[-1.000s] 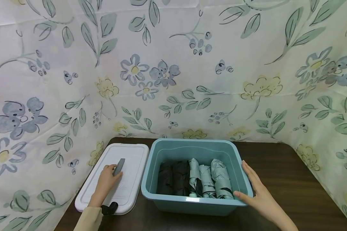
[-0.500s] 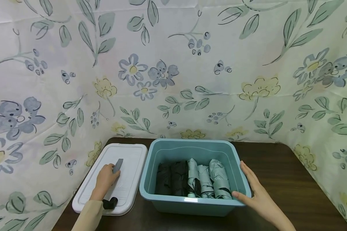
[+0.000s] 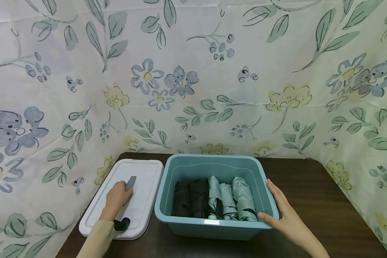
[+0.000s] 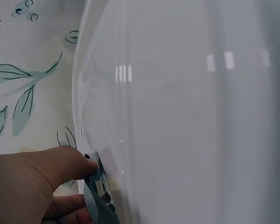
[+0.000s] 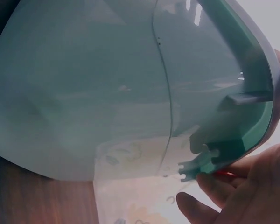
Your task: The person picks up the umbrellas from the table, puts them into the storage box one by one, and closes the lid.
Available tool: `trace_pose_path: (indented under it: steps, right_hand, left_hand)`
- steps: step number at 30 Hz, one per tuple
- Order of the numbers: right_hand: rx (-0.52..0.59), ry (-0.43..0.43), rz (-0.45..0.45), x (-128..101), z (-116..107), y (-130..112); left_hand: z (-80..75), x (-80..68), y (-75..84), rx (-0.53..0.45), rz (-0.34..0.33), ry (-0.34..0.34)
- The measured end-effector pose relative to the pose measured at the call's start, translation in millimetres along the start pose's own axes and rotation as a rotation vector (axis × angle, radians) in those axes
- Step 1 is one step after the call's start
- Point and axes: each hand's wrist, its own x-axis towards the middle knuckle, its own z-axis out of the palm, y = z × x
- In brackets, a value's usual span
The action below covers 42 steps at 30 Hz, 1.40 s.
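On the dark wooden table, against a flower-printed cloth backdrop, very little has changed over the last second: both hands stay where they were, and only the head view has drifted a touch, so the work reads as paused at a hold rather than under way.

The left hand rests on the flat white plastic lid, which lies just left of the bin and touching or nearly touching its side. Its fingers curl round a slim grey flat object that sticks out beyond the knuckles; the left wrist view shows the thumb pressed at the lid's edge with something small and dark beneath it, too close to make out.

The right hand lies along the right rim of the teal rectangular plastic bin, fingers nearly straight on the wall, thumb hooked over the near corner lip; the right wrist view confirms fingertips under the rim.

Inside the bin lie folded black umbrellas on the left and folded grey-green umbrellas on the right, packed side by side. Their long axes run front to back, away from the person. The lid's long axis runs nearly the same way, slanting slightly rightward at its far end.
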Motion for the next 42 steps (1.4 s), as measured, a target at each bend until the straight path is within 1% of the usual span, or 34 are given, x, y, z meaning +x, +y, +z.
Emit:
trace_pose_path:
  steps: [5,11,19,25,29,34,38,42]
  right_hand:
    - [0.008,0.001,-0.003,0,0,1]
    - [0.010,0.002,-0.001,0,0,0]
    - [0.028,-0.009,0.005,1,-1,0]
    - [0.030,-0.001,-0.004,1,-1,2]
    - [0.040,-0.002,-0.001,0,-1,1]
    - [0.050,-0.004,-0.013,-1,-2,-1]
    - [0.045,-0.008,-0.004,0,-3,-2]
    - [0.041,-0.003,-0.009,-1,-3,-2]
  left_hand:
    - [-2.9,0.0,0.7,0.005,0.005,-0.016]
    - [-6.6,3.2,-0.3,0.012,0.016,0.003]
    - [-17.3,6.2,4.3,-0.010,0.052,0.013]
    - [-26.7,6.7,8.5,-0.005,0.077,0.026]
    - [-33.9,7.9,10.9,-0.013,0.102,0.056]
    - [-42.0,12.1,12.4,0.000,0.159,0.081]
    - [-49.7,14.1,13.8,0.014,0.190,0.072]
    - [-60.9,13.4,17.5,0.006,0.205,0.057]
